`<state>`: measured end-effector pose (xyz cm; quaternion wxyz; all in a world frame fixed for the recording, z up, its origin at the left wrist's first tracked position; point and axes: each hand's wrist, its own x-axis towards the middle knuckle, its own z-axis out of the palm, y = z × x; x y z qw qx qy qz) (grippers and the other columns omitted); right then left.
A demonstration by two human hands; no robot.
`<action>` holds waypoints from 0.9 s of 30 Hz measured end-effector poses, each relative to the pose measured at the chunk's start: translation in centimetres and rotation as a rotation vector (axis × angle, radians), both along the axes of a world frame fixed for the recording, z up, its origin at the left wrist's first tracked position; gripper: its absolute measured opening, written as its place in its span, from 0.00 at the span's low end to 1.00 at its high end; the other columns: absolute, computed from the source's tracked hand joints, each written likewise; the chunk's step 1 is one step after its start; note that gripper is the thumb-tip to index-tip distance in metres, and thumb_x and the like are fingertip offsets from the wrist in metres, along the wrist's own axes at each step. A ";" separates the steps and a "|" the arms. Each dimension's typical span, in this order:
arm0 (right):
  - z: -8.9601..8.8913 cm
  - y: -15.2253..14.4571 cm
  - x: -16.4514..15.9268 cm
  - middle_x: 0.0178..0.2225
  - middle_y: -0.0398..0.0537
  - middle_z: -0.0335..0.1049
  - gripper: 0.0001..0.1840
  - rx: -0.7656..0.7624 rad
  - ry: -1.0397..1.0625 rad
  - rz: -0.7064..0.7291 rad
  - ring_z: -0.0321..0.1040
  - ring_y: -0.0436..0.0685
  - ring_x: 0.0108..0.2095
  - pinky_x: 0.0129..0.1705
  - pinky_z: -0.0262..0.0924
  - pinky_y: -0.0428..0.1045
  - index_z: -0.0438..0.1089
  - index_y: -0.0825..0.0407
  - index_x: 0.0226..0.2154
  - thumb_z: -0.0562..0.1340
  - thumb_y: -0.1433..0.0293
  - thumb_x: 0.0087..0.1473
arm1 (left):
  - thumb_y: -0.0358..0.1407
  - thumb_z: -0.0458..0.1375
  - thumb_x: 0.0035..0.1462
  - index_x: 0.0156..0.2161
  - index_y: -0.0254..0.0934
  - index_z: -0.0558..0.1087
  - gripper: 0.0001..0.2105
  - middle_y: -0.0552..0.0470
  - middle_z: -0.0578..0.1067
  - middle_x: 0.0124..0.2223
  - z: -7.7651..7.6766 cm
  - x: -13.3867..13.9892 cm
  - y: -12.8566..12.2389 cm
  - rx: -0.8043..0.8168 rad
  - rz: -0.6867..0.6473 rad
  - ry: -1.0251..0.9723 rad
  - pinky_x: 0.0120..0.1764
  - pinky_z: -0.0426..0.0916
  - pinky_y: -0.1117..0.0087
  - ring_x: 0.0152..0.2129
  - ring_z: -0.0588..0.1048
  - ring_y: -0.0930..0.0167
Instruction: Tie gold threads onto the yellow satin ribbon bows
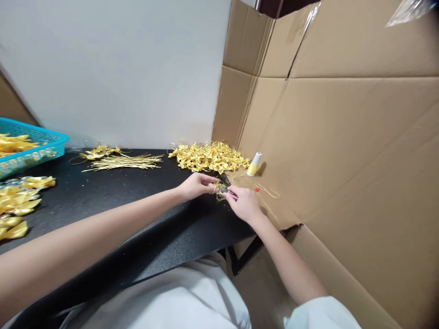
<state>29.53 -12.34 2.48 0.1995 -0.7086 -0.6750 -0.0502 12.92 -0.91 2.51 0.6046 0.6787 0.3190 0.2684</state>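
Near the right end of the black table, my left hand [198, 186] is closed in a pinch on a small yellow ribbon piece [216, 186], mostly covered by the fingers. My right hand [245, 204] grips small scissors [232, 193] with a pinkish handle, their dark blades pointing left at the yellow piece. Whether the blades touch it is too small to tell. Fine yellow-green thread scraps [220, 198] lie just beneath both hands. Behind them is a heap of yellow ribbon bows [209, 156].
A thread cone [254, 164] stands by the cardboard wall [360, 151] on the right. Gold wire stems [125, 162] lie at the back of the black table [103, 192]. On the left are a blue basket [55, 139] and more yellow bows [20, 201]. A red bit [257, 189] lies nearby.
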 end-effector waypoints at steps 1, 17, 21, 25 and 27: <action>0.2 0.3 0.5 0.31 0.46 0.77 0.15 -0.016 -0.008 -0.026 0.72 0.57 0.33 0.29 0.49 0.46 0.73 0.47 0.35 0.55 0.58 0.59 | 0.39 0.73 0.30 0.45 0.28 0.78 0.32 0.49 0.81 0.27 -0.1 0.3 0.6 0.020 0.006 0.020 0.42 0.71 0.64 0.28 0.78 0.66; -3.5 -1.3 7.1 0.41 0.53 0.71 0.09 0.008 -0.020 -0.144 0.66 0.62 0.43 0.42 0.58 0.53 0.69 0.52 0.36 0.57 0.65 0.59 | 0.43 0.60 0.53 0.44 0.34 0.76 0.17 0.48 0.81 0.36 1.3 -7.1 -4.1 0.388 -0.002 0.031 0.35 0.70 0.70 0.29 0.76 0.71; -2.1 -1.2 5.2 0.43 0.55 0.70 0.09 0.107 -0.020 -0.130 0.64 0.65 0.45 0.43 0.58 0.56 0.70 0.52 0.38 0.60 0.66 0.55 | 0.39 0.57 0.56 0.37 0.36 0.69 0.08 0.54 0.78 0.28 2.1 -9.9 -6.3 0.723 0.110 0.134 0.29 0.67 0.74 0.24 0.74 0.74; 0.7 -1.5 -1.5 0.42 0.51 0.71 0.15 0.255 0.017 0.395 0.65 0.59 0.43 0.44 0.56 0.53 0.67 0.50 0.43 0.62 0.61 0.54 | 0.37 0.54 0.58 0.31 0.38 0.65 0.06 0.55 0.76 0.29 1.8 -11.1 -7.5 1.055 0.207 0.227 0.27 0.65 0.75 0.24 0.73 0.74; 1.7 -1.3 -5.1 0.36 0.49 0.72 0.16 0.325 -0.076 0.569 0.65 0.57 0.38 0.40 0.53 0.52 0.67 0.52 0.39 0.62 0.57 0.54 | 0.35 0.53 0.59 0.31 0.38 0.66 0.05 0.55 0.76 0.28 1.6 -11.3 -7.7 1.239 0.204 0.248 0.30 0.65 0.74 0.24 0.73 0.74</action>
